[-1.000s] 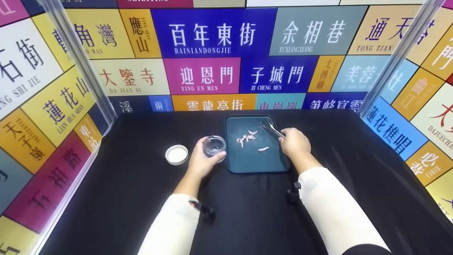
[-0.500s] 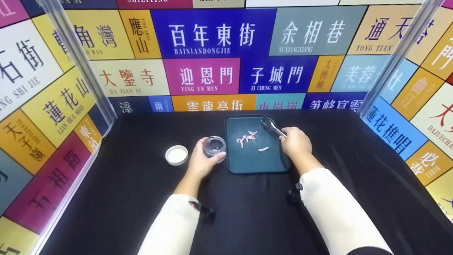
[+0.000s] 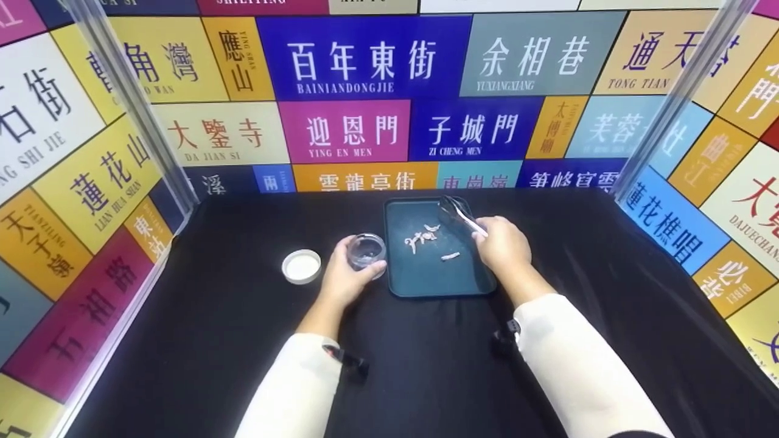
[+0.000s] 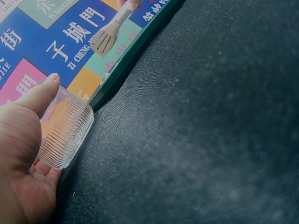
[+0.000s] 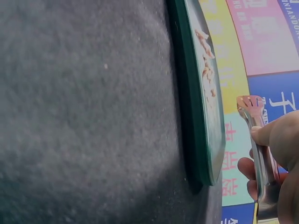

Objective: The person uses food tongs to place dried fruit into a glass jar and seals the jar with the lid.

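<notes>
My left hand (image 3: 344, 274) grips a clear round jar (image 3: 366, 250) by its side, just left of the tray. In the left wrist view the jar (image 4: 70, 130) shows ribbed walls between thumb and fingers. My right hand (image 3: 504, 246) holds metal serving tongs (image 3: 462, 218) with slotted heads, which reach over the tray's far right part. In the right wrist view nothing shows between the tongs' heads (image 5: 251, 102). Several small, pale, strip-like pieces (image 3: 423, 236) lie in a loose cluster on the dark green tray (image 3: 420, 280). One separate piece (image 3: 450, 256) lies nearer its right side.
A white round lid (image 3: 301, 266) rests on the black cloth (image 3: 243, 316) left of the jar. Panels with large printed characters (image 3: 347, 131) stand behind and at both sides. Clear upright posts (image 3: 660, 112) mark the back corners.
The tongs and my right hand have shifted slightly left, the tongs' heads a little toward the tray's far edge. My left hand, the jar and the pale pieces stay as they were.
</notes>
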